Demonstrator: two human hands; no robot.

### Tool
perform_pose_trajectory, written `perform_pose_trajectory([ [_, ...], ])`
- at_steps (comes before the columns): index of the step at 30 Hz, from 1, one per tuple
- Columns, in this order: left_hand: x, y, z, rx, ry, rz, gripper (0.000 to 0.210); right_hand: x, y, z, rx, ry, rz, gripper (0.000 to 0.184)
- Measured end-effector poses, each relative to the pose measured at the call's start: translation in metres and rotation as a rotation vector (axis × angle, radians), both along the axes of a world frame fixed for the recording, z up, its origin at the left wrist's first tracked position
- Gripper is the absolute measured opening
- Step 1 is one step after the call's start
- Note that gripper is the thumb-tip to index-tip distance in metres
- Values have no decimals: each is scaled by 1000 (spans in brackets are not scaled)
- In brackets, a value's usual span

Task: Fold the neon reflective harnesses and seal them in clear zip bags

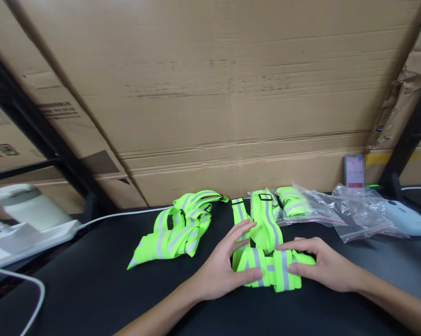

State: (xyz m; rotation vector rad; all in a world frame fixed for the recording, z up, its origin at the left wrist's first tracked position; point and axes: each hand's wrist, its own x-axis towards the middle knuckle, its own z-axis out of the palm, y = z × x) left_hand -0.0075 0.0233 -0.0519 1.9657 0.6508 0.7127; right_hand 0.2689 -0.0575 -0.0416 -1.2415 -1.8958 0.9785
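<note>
A neon-green reflective strap harness with silver stripes lies partly folded on the black table before me. Two of its straps run away from me, each with a black buckle near the far end. My left hand rests at the harness's left part, thumb pressed on the folded band and fingers stretched out along the far side. At the right part, my right hand has thumb and fingers pinched around the other folded band. The undersides of the folds are hidden.
Another green reflective harness lies loosely heaped to the left. Behind are a bagged green bundle, clear plastic bags, a light-blue object and a phone. A power strip is at left; cardboard stands behind.
</note>
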Motion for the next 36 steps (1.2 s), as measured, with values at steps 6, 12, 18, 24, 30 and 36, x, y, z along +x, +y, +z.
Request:
perform_pose_trajectory([
  [6, 1, -3, 10, 20, -3, -2, 46, -1, 3, -3, -83, 76, 27, 46],
  [12, 2, 4, 19, -10, 20, 69, 36, -3, 1, -13, 364, -186, -33, 30],
  [18, 3, 5, 15, -20, 6, 60, 25, -5, 3, -15, 635, -414, 56, 30],
  [24, -3, 4, 23, 273, 167, 43, 24, -8, 0, -8, 502, -418, 145, 49],
  [30, -11, 16, 23, 353, 304, 106, 37, -10, -1, -2, 413, -279, 194, 33],
  [36, -7, 13, 25, 105, 229, -6, 50, -9, -2, 3, 191, -122, 67, 32],
])
